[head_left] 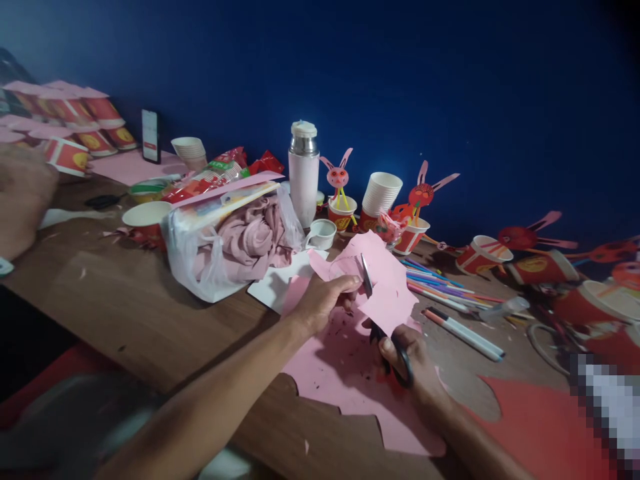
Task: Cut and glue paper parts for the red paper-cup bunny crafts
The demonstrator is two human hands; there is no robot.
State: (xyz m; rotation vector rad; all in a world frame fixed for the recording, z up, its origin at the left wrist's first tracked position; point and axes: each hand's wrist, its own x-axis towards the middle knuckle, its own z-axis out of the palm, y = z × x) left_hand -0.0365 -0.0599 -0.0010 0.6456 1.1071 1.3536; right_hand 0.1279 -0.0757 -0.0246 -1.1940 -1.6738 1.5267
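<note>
My left hand (323, 300) pinches a piece of pink paper (385, 280) and holds it up over the wooden table (125, 307). My right hand (407, 357) grips black scissors (380, 320) whose blades point up into that pink paper. Below both hands lies a larger pink sheet (345, 380) strewn with small dark scraps. A white sheet (277, 283) lies just left of my left hand.
A plastic bag of pink cloth (240, 243) sits left of the hands, a white flask (303, 170) behind it. Red paper cups with rabbit figures (415, 207), stacked white cups (381, 193), coloured pens (450, 293) and a red sheet (540, 427) lie right. Another person's hand (23, 200) rests far left.
</note>
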